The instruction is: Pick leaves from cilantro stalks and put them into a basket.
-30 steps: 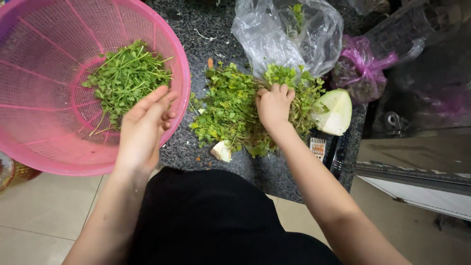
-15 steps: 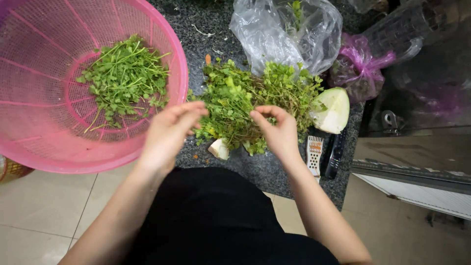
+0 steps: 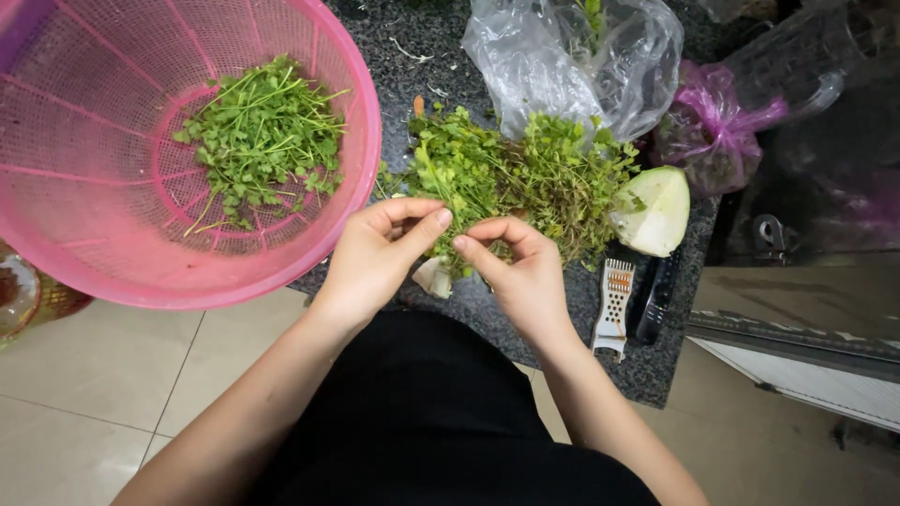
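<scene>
A heap of leafy green herbs [image 3: 511, 173] lies on the dark speckled counter [image 3: 647, 370]. My left hand [image 3: 380, 253] and my right hand [image 3: 516, 272] meet at the heap's near edge, fingertips almost touching. Both pinch a small sprig of the herbs [image 3: 452, 245] between thumb and fingers. To the left, a pink mesh basket [image 3: 66, 244] overhangs the counter edge and holds a pile of picked green leaves [image 3: 262, 141]. A small pale piece [image 3: 434, 278] lies just below my left hand's fingers.
A clear plastic bag [image 3: 562, 56] lies behind the heap, and a purple bag [image 3: 712, 122] sits to its right. A cut pale-green vegetable wedge [image 3: 656, 211] rests right of the herbs. A small white grater [image 3: 614, 305] and a dark tool [image 3: 656, 300] lie near the counter's front edge.
My left hand left the basket and came right to the heap. My right hand drew back from the heap toward me; both now meet on a sprig.
</scene>
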